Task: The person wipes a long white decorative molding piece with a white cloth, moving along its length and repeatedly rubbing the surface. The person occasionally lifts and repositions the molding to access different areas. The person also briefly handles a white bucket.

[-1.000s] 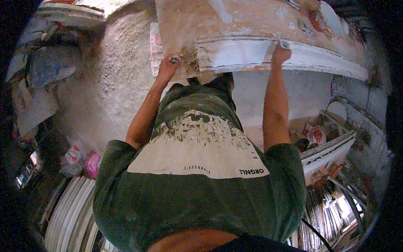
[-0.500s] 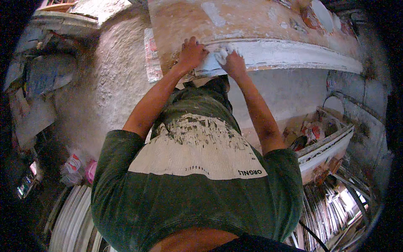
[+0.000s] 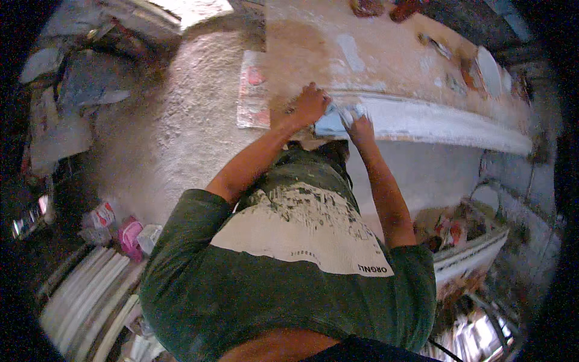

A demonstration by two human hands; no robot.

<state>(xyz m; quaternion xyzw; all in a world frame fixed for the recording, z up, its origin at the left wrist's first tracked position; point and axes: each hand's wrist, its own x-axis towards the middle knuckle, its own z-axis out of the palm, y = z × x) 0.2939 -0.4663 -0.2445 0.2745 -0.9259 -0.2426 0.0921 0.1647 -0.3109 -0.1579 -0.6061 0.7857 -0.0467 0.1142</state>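
A long white plaster-like moulding [image 3: 446,125] lies along the near edge of a worn brown tabletop [image 3: 307,57]. At its left end is a pale blue patch [image 3: 330,125]. My left hand [image 3: 312,104], with bent fingers, rests beside that end; whether anything is in its fingers is hidden. Over the moulding, close to its left end, my right hand [image 3: 360,125] is closed around a whitish, crumpled wad [image 3: 357,111], blurred, perhaps cloth or wet plaster. The two hands are a short way apart.
A printed red-and-white sheet [image 3: 254,90] hangs off the tabletop's left side. At right stands a whitish trough-like box [image 3: 470,253] with odds and ends in it. Several long pale strips [image 3: 90,295] lie lower left, near a pink bag [image 3: 129,236]. Round objects sit at the table's far right.
The whole view has shifted, so table and hands appear lower and further right. Both hands stay at the moulding's left end; the right still has the whitish wad.
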